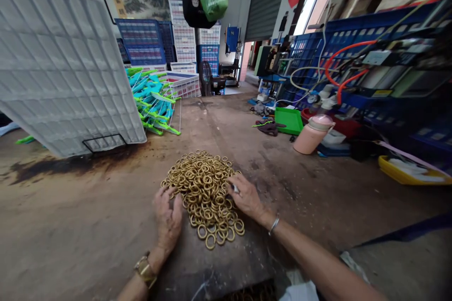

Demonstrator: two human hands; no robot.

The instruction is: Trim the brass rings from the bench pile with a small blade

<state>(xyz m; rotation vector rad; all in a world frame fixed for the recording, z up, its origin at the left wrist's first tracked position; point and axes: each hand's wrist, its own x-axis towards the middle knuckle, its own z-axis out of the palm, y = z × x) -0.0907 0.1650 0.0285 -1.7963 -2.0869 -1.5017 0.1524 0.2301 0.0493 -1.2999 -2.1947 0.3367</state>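
Observation:
A heap of brass-coloured metal rings lies on the brown tabletop, with several loose rings spread at its near end. My left hand rests at the heap's left side, fingers apart, its fingertips close to the rings. On the opposite side, my right hand touches the heap's right edge with its fingers bent but spread; something small and whitish shows by its fingers. No ring is visibly lifted in either hand. More rings show below the table's near edge.
A white ribbed plastic tray stands upright at left, near green and turquoise plastic pieces. To the right are a pink flask, a green tray, a yellow tray and a machine with orange hoses. Stacked crates stand behind.

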